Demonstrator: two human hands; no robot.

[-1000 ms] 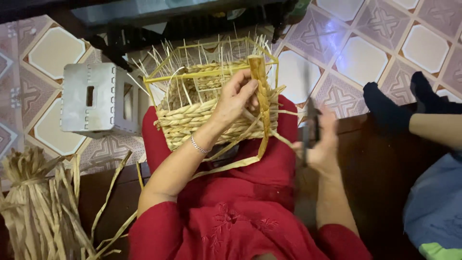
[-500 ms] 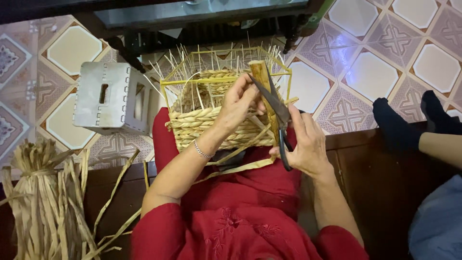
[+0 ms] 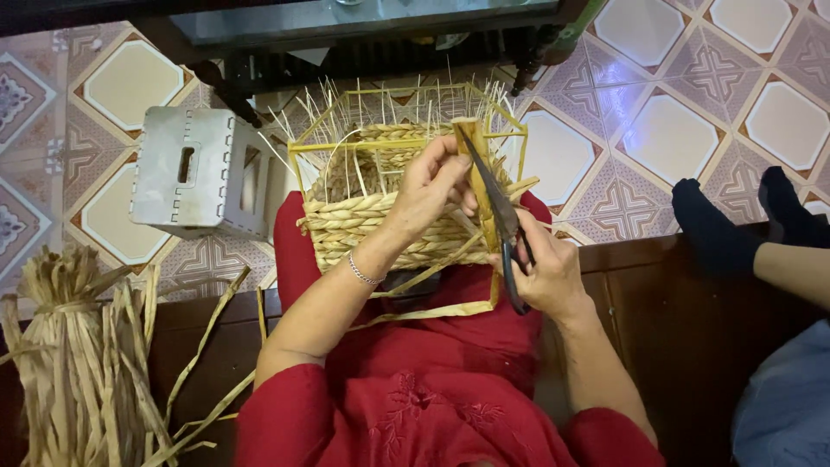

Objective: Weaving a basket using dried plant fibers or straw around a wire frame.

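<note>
Left hand (image 3: 430, 192) grips a straw strand (image 3: 474, 164), right hand (image 3: 546, 275) grips scissors (image 3: 501, 220), above patterned floor tiles (image 3: 666, 138).

Looks like a home used for handcraft: patterned floor tiles (image 3: 666, 138) beyond the fingers, a small metal stool (image 3: 199, 173) to their left, a bundle of dried straw (image 3: 73, 346) lower left.

Patterned tile floor (image 3: 657, 130) — grey folding stool (image 3: 199, 173) on it, dried straw bundle (image 3: 73, 363) beside.
</note>
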